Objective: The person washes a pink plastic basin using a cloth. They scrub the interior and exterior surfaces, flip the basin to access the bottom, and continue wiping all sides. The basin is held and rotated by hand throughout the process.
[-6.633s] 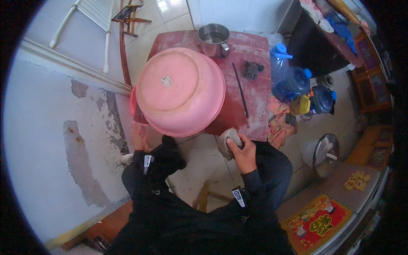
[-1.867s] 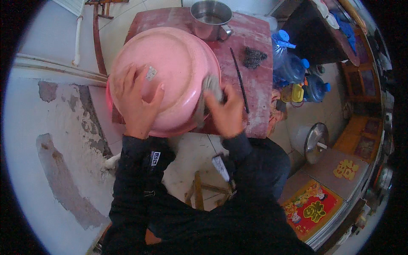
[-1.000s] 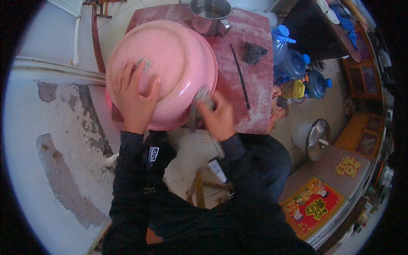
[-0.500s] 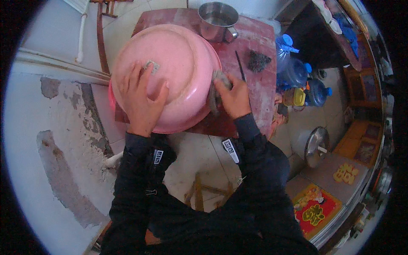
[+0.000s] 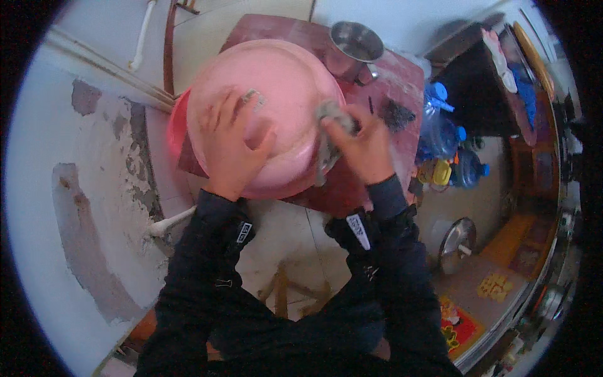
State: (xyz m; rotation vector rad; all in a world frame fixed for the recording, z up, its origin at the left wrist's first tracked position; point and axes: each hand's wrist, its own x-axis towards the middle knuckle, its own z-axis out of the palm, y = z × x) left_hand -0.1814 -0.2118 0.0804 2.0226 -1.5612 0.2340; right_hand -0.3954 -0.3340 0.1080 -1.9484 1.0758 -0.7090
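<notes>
A pink plastic basin [image 5: 286, 72] rests upside down on a worn red table [image 5: 402, 147], its round base facing up. My left hand [image 5: 233, 147] lies on that base with fingers spread, beside a small pale sticker [image 5: 254, 98]. On the basin's right side, my right hand [image 5: 369, 146] grips a grey-green cloth [image 5: 328, 154] and holds it against the curved wall. The cloth's loose end hangs toward the rim. Both hands are slightly blurred.
Behind the basin stands a steel mug [image 5: 355, 43] with a handle. A dark scouring pad [image 5: 397, 115] lies right of my right hand. Blue-capped water bottles [image 5: 441, 125] and a yellow container [image 5: 441, 172] stand beyond the table. A metal lid [image 5: 457, 244] and wooden stool [image 5: 282, 290] are lower.
The whole view has shifted, so the table and basin sit farther right. My right hand has brought the cloth from the basin's right edge farther onto its side. My left hand stays on the base.
</notes>
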